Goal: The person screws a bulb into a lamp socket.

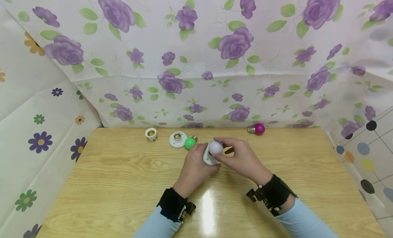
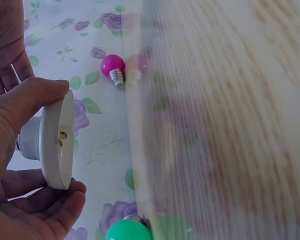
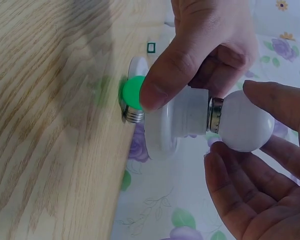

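Note:
My left hand [image 1: 196, 164] grips a white round-based lamp socket [image 3: 162, 125] by the rim of its base, holding it off the table. In the left wrist view the underside of that socket base [image 2: 65, 140] faces the camera, with small brass contacts. A white bulb [image 3: 246, 121] sits at the socket's mouth, part of its metal screw base still showing. Thumb and fingers of my right hand [image 1: 244, 159] hold the bulb's globe from the side. Just beyond my left hand lies a green bulb [image 1: 189, 143], leaning by a second round-based socket [image 1: 173, 139].
A small white socket [image 1: 151, 134] without a wide base stands at the back left of the wooden table [image 1: 122, 183]. Near the back edge, to the right, lies a magenta bulb [image 1: 259, 129]. A flowered cloth [image 1: 202, 60] hangs behind the table.

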Available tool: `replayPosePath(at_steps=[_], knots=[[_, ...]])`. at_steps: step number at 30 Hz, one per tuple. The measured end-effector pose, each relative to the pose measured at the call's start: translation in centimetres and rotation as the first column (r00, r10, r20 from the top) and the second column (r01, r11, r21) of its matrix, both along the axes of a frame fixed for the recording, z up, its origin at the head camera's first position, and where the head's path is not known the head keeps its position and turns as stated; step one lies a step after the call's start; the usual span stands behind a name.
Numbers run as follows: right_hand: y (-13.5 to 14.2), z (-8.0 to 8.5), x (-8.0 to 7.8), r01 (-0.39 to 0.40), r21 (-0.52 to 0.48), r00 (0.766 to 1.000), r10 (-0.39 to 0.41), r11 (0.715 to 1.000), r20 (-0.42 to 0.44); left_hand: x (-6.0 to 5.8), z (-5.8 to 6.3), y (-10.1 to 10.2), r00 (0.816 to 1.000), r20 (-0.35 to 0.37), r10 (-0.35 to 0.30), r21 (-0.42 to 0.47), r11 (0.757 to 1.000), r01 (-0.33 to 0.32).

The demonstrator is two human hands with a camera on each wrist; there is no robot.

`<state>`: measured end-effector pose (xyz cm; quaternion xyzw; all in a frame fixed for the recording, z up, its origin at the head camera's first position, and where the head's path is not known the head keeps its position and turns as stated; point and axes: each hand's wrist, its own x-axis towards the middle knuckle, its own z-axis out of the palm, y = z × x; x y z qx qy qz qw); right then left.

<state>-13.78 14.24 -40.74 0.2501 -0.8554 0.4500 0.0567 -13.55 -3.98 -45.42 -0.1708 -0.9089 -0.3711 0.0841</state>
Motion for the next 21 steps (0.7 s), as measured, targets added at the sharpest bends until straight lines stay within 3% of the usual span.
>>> replayPosePath(at_steps=[10,16,21], knots=[[-0.26,-0.19,0.03,0.053,-0.01,0.998,-0.053,0.999,-0.033,0.02,0.09,-0.1,1.0,-0.011,0.002,0.018,1.0,-0.002],[0.04,0.21,0.09,0.05,0.01,0.999,-0.05,0.999,0.002,0.05,0.16,-0.25,1.0,0.003,-0.004,0.023,1.0,0.004],[0.19,0.42,-0.1,0.036,-0.012,0.999,-0.036,0.999,-0.017,0.08,0.24,-0.26,1.0,0.014,-0.009,0.024,1.0,0.008]])
